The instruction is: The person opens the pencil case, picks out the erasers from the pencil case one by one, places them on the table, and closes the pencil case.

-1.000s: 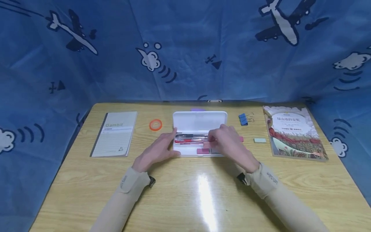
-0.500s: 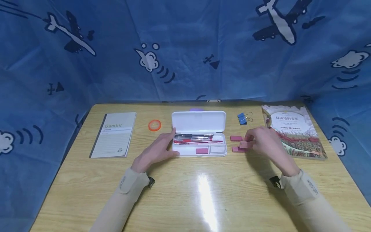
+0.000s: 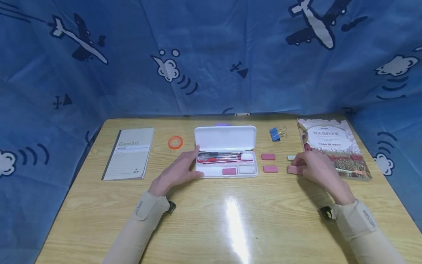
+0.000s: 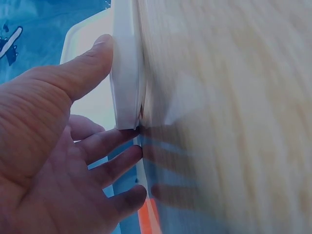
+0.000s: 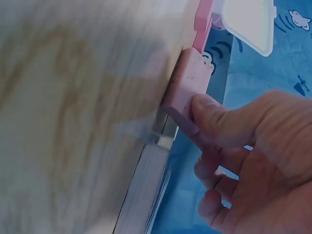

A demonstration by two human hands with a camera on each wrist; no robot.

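A white pencil case point(image 3: 225, 137) stands with its lid up; several pens point(image 3: 220, 157), a pink eraser point(image 3: 229, 171) and a white block point(image 3: 247, 169) lie inside. My left hand point(image 3: 178, 170) rests at its left end, thumb against the front wall point(image 4: 126, 73), other fingers extended and spread at the side. My right hand point(image 3: 318, 168) pinches a light pink eraser point(image 5: 187, 80) between thumb and fingers, low over the table in front of a pale green eraser point(image 3: 291, 158). Two darker pink erasers point(image 3: 268, 157) lie between this hand and the case.
A Gambit notebook point(image 3: 130, 154) lies at the left, an orange tape ring point(image 3: 175, 142) beside the case. Blue binder clips point(image 3: 275, 134) are at the back right. A picture-covered book point(image 3: 333, 146) lies under and behind the right hand. A blue curtain point(image 3: 197, 73) hangs behind the table.
My right hand has left the pencil case and moved right with the light pink eraser, past the two darker erasers and down near the table. The left hand has stayed by the case.
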